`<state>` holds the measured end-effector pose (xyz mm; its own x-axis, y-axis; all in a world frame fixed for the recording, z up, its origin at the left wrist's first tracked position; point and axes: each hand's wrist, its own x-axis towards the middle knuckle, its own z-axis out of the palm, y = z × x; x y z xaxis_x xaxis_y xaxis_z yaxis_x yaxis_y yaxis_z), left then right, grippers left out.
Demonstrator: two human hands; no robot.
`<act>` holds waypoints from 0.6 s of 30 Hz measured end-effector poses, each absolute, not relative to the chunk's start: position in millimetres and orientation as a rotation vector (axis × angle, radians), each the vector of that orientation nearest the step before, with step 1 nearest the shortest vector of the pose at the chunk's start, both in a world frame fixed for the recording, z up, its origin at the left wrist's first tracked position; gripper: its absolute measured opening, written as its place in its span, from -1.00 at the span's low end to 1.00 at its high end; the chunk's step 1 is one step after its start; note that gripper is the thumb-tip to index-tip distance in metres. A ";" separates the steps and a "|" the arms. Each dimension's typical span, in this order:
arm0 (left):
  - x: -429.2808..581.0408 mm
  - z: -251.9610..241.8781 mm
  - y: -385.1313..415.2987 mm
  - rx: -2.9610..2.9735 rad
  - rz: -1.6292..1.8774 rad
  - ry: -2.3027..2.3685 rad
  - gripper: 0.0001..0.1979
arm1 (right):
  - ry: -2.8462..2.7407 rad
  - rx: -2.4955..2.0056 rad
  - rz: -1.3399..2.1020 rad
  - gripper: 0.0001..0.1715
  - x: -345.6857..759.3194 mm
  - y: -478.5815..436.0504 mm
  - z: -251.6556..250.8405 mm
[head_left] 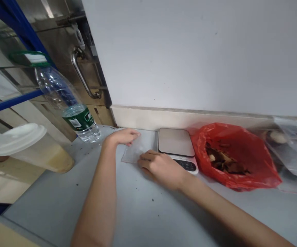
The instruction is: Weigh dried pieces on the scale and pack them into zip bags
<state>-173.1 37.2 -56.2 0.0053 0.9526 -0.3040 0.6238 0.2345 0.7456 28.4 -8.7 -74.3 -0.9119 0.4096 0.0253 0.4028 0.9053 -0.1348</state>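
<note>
A small clear plastic bag (pixel 133 153) lies flat on the grey table, left of a kitchen scale (pixel 176 142). At its upper left edge is my left hand (pixel 124 136), with the fingers drawn together on the film. My right hand (pixel 160 166) grips the bag's lower right side with bent fingers, just in front of the scale. Its fingertips are partly hidden from above. The scale has a bare metal plate and a dark button panel, part of which my right hand covers.
Right of the scale stands an open red plastic bag (pixel 240 181) holding brown scraps. Beyond it lies a clear bag (pixel 294 147) with contents I cannot make out. A large water bottle (pixel 78 118) and a lidded plastic cup (pixel 35 151) stand left. A white wall (pixel 202 58) rises behind.
</note>
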 end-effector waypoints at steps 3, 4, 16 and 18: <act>-169.9 -56.7 42.0 1.633 0.486 1.730 -0.87 | -2.859 -0.571 0.369 -0.76 48.9 -4.9 -68.6; -167.7 -54.7 42.9 1.684 0.485 1.742 -0.86 | -2.798 -0.575 0.398 -0.75 58.0 -3.3 -64.3; -44.0 1.5 24.8 2.383 0.563 1.371 -0.65 | -2.031 -1.363 0.336 -0.78 212.6 9.1 24.5; -17.2 -3.1 21.5 2.445 0.654 1.248 -0.66 | -1.867 -1.552 0.243 -0.80 233.5 10.7 29.2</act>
<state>-17.2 21.5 -3.1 0.5142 0.8198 0.2521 0.6738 -0.5680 0.4726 233.5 10.7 29.2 -0.0501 0.9227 0.3822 0.7944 0.2687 -0.5447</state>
